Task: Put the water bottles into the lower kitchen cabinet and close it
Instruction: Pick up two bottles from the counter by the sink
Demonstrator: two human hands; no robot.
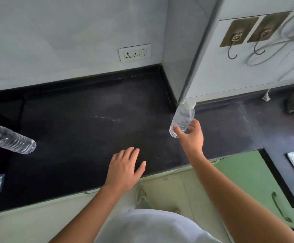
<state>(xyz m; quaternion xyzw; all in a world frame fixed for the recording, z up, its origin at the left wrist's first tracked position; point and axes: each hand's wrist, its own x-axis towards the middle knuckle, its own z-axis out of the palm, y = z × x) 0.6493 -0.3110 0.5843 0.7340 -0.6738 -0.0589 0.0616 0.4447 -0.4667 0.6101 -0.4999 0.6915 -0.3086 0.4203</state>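
A white shirt (151,225) was cropped by the lower edge. The left hand (125,169) was held flat, fingers spread, over the counter (90,120); contact could not be judged. A small water bottle (183,118) was pinched near its base by the right hand (191,135) above the counter. A second bottle (9,139) was cut off at left

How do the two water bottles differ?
The right bottle is gripped near its base by the right hand; the left bottle is untouched. The right bottle is near the wall corner with its white cap showing; the left bottle slants toward the picture's left edge, which cuts off its top. Both are clear plastic, seen against the dark counter.
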